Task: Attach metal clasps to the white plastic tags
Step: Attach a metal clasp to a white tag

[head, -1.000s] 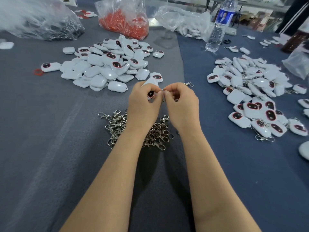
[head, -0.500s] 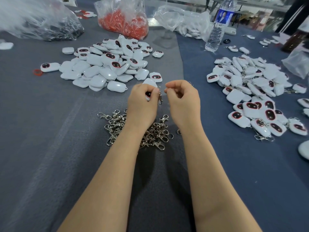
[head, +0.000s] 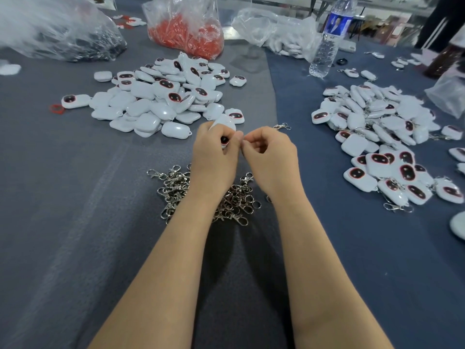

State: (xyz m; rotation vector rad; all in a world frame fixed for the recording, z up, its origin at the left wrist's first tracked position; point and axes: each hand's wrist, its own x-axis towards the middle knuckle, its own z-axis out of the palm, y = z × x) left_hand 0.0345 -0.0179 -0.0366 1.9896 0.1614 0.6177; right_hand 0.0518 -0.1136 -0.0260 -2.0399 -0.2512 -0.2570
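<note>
My left hand (head: 215, 154) grips a white plastic tag (head: 224, 122) with a dark red-rimmed face, held above the cloth. My right hand (head: 273, 157) is pressed against it, thumb and forefinger pinching the metal clasp at the tag's edge; the clasp is mostly hidden by the fingers. A heap of loose metal clasps (head: 234, 202) lies under both wrists. One single clasp (head: 282, 126) lies just beyond my right hand. Bare white tags are piled at the left (head: 156, 102). Tags with clasps hanging from them are piled at the right (head: 382, 142).
A water bottle (head: 328, 44) stands at the back right. At the back lie a clear bag of red pieces (head: 186, 34), a bag of dark parts (head: 63, 39) and a bag of white parts (head: 279, 36). A person's legs (head: 440, 23) show far right.
Half a second ago my hands were slightly apart with the clasp dangling from the tag. My right hand has come back against the left and pinches at the tag's edge.
</note>
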